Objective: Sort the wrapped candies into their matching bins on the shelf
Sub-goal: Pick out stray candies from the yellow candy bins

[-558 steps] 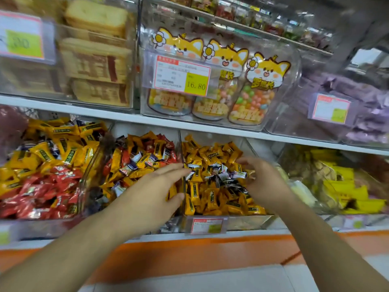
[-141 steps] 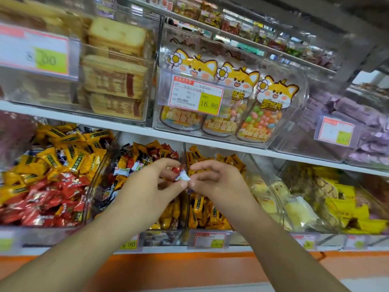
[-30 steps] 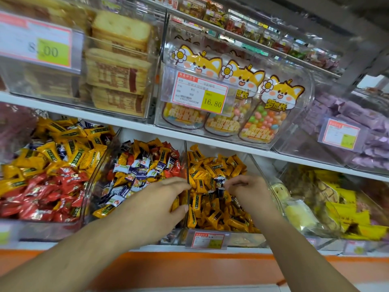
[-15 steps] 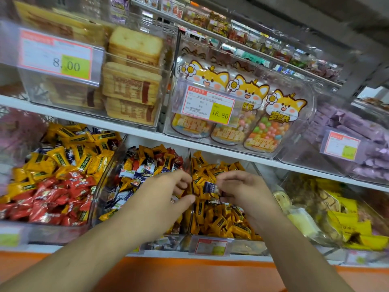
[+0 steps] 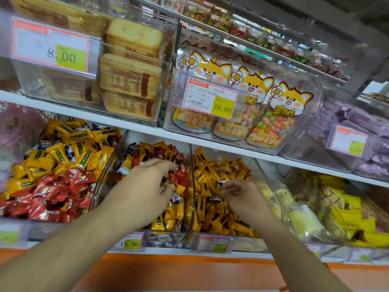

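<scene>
Left hand (image 5: 147, 186) spread loosely over the mixed bin (image 5: 101, 186), holding nothing visible; right hand (image 5: 242, 197) pinches a stray candy (image 5: 222, 183) from the yellow bin (image 5: 261, 171). Next, probably: pass it left.

Hands: two, left hand (image 5: 147, 186) and right hand (image 5: 242, 194). Fox-topped candy jars (image 5: 267, 114): three. Legible price tags (image 5: 50, 46): three. Wrapped candies (image 5: 216, 180): too many to count.
</scene>
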Available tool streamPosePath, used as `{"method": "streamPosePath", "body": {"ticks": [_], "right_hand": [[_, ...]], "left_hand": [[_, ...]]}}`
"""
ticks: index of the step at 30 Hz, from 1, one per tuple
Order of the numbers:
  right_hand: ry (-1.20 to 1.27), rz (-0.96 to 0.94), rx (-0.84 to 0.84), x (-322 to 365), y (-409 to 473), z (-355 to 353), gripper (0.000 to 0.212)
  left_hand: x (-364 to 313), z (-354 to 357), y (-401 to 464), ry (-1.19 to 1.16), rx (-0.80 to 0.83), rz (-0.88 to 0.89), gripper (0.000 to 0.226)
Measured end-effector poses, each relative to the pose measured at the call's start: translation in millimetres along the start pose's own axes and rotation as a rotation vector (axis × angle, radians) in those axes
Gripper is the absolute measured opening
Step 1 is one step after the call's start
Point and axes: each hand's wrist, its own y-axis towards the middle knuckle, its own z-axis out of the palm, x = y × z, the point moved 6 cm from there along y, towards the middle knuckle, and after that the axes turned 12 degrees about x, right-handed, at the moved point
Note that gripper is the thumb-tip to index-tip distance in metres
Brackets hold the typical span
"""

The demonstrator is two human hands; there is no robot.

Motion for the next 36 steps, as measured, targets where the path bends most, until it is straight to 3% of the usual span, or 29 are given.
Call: {"method": "streamPosePath", "body": {"ticks": [4, 7, 14, 17, 21, 25, 26, 31, 34, 36], "right_hand": [[-0.178, -0.020, 0.046, 2.7, 6.3, 15.0, 0.016], [-0.228, -0.059, 0.036, 4.7, 7.1, 22.6, 0.016], [-0.059, -0.028, -0.090, -2.6, -0.6, -6.4, 0.020], [0.085, -0.039, -0.113, 11.7, -13.6, -22.9, 0.012], [0.336, -0.171, 0.084, 57.2, -31.3, -10.7, 0.010], [0.471, -0.240, 0.229, 85.9, -43.7, -2.6, 0.015], [0.522, -0.243, 0.233, 84.7, -42.9, -4.6, 0.014], [0.549, -0.090, 0.001, 27.7, -13.7, -26.2, 0.013], [0.299, -0.028, -0.079, -6.9, 6.1, -26.9, 0.025], [0.150, -0.021, -0.012, -19.7, 17.6, -16.0, 0.026]], "left_hand": [[-21.8, 32.7, -1.4, 0.034, 0.190, 0.165, 0.058], [-22.3, 51.7, 0.1, 0.070, 0.276, 0.168, 0.062], [-18.3, 45.8, 6.1, 0.007, 0.170, 0.186, 0.048], [-20.5, 39.6, 5.1, -0.063, 0.108, 0.152, 0.041], [-22.6, 26.5, 5.6, -0.270, 0.023, 0.109, 0.045], [-16.0, 13.7, 2.7, -0.408, -0.024, 0.074, 0.005], [-12.2, 9.5, 2.3, -0.386, -0.058, 0.058, 0.003], [8.8, -7.2, 4.6, -0.128, -0.177, -0.076, 0.015], [10.5, 4.7, 10.1, 0.007, -0.056, -0.067, 0.058], [0.1, 17.2, 11.5, 0.030, 0.024, 0.040, 0.065]]}}
